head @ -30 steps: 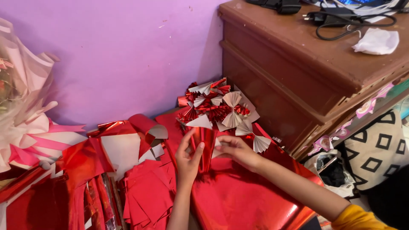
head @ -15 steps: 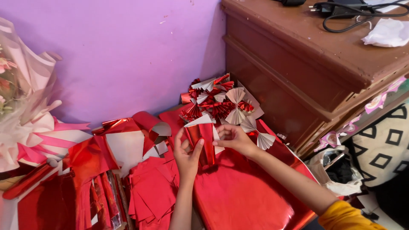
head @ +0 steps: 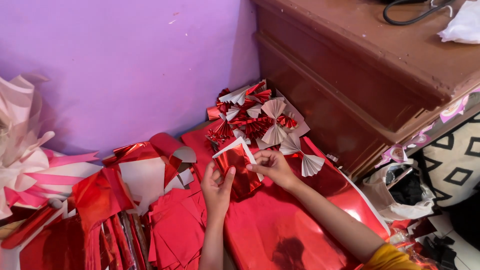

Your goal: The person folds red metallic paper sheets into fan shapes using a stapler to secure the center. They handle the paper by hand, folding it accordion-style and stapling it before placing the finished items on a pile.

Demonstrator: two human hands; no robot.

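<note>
Pinching a red foil square [head: 239,169] between them, the left hand [head: 216,186] closes on its lower-left edge, the right hand [head: 270,165] on its upper-right; its long axis tilts upright.

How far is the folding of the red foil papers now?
Done: a pile of folded fans lies by the wall. In hand: the left hand and right hand hold one red foil piece. Left: a stack of flat red squares waits unfolded.
</note>
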